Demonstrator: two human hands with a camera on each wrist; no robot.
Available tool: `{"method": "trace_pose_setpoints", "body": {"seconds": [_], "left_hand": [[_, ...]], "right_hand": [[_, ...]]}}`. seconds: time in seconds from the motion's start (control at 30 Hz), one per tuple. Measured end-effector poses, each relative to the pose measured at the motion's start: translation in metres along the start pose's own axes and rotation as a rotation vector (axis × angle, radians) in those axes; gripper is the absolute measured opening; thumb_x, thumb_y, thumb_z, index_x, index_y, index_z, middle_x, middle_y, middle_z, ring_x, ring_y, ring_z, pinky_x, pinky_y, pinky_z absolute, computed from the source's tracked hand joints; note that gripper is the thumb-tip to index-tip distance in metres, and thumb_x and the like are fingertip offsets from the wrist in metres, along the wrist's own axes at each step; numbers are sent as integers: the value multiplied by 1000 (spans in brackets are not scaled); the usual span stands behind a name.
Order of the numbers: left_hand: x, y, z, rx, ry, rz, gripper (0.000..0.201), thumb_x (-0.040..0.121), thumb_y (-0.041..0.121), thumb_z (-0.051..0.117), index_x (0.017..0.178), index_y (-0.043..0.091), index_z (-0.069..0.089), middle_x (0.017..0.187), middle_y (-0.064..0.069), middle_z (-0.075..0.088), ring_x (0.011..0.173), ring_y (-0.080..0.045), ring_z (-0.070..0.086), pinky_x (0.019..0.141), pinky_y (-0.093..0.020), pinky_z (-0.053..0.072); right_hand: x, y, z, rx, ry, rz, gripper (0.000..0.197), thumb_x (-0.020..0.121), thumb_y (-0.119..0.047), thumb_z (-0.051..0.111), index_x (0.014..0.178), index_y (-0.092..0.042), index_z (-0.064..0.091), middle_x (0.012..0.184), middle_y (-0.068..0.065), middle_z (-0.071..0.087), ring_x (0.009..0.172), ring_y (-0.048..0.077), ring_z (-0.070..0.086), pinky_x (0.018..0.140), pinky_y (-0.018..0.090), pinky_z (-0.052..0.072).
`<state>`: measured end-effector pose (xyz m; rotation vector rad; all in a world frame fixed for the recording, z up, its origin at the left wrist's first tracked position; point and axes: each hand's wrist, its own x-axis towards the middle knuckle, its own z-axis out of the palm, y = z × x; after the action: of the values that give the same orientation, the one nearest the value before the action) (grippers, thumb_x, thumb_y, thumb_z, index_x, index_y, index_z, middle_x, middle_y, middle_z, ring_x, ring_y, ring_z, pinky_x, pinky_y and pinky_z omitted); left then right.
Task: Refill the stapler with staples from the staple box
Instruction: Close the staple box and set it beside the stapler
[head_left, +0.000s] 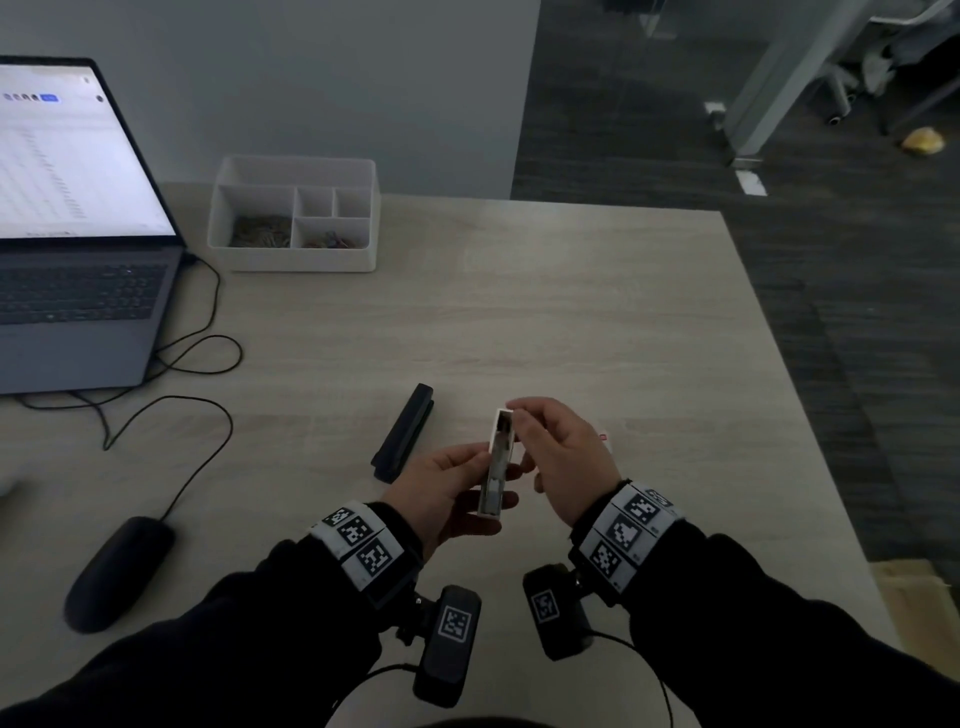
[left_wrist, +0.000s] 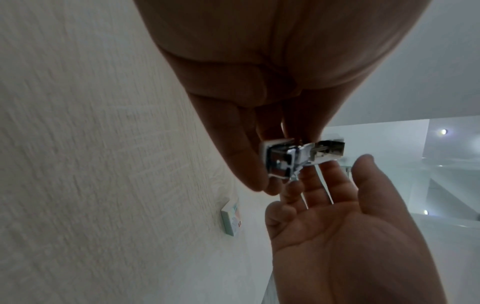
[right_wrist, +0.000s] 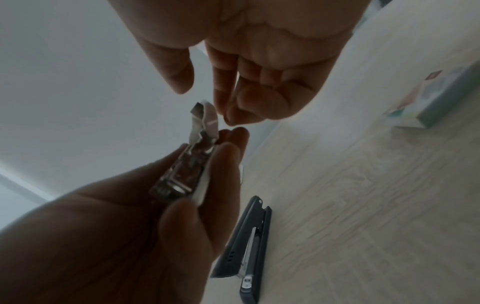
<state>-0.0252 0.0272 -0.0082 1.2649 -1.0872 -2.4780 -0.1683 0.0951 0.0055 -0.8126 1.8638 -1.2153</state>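
Observation:
My left hand (head_left: 470, 478) grips the white inner tray of the staple box (head_left: 497, 467), tilted on its side above the table; strips of silver staples (left_wrist: 298, 157) show inside it. My right hand (head_left: 524, 431) hovers at the tray's far end. Its fingertips (right_wrist: 221, 111) touch the tray's side and its thumb (right_wrist: 182, 82) stands clear of it. The black stapler (head_left: 402, 434) lies closed on the table just left of my hands, also in the right wrist view (right_wrist: 249, 242). The box's outer sleeve (right_wrist: 436, 98) lies on the table to the right, mostly hidden behind my right hand in the head view.
An open laptop (head_left: 78, 234) stands at the far left, its cable (head_left: 197, 358) looping over the desk. A black mouse (head_left: 117, 571) lies near left. A white desk organizer (head_left: 296, 171) holding clips sits at the back. The table's right edge (head_left: 789, 374) drops to dark carpet.

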Motion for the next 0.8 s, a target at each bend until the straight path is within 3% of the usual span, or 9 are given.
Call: {"method": "trace_pose_setpoints", "body": {"seconds": [0.17,0.27,0.37,0.5,0.6,0.8], "left_hand": [[0,-2,-4,-50,30,-42,31,99,28,52,118,9,67,107,-16,75,89,-29,73,70,-39,58],[2,-5,-9,-91,67,-55,37,94,37,58,115,8,67,103,-15,72,88,-30,71,75,-41,59],[2,-8,-12,-78,46,-47,40,88,27,69,123,9,64,111,-15,69,82,-27,68,71,-36,59],[5,-12,-17,-74,41,-63,48,84,8,73,128,18,58,115,-19,72,91,-35,72,76,-41,59],[6,-12,-18,-77,51,-51,53,83,-2,70,127,24,55,116,-23,70,103,-41,70,85,-50,58],[9,-7,-18,-6,38,-22,53,86,-7,65,120,33,57,114,-21,71,101,-41,70,83,-52,59]], "right_hand": [[-3,5,-2,-88,-73,-106,6,86,-27,66,89,-31,68,79,-10,66,62,5,58,56,19,47],[-7,17,-1,-261,-163,-298,12,81,-24,73,90,-29,67,91,-9,63,76,8,60,67,17,48],[-9,30,2,-388,-249,-434,18,75,-22,76,88,-22,63,92,-5,60,84,9,55,73,19,47],[-10,35,3,-402,-267,-403,23,71,-20,77,87,-20,60,102,-5,61,98,4,54,76,7,37],[-8,40,4,-457,-311,-374,25,73,-28,74,90,-26,56,108,-7,61,101,4,54,78,12,37],[-1,43,8,-545,-341,-415,26,73,-38,68,88,-34,48,101,-11,60,95,9,54,84,24,43]]}}
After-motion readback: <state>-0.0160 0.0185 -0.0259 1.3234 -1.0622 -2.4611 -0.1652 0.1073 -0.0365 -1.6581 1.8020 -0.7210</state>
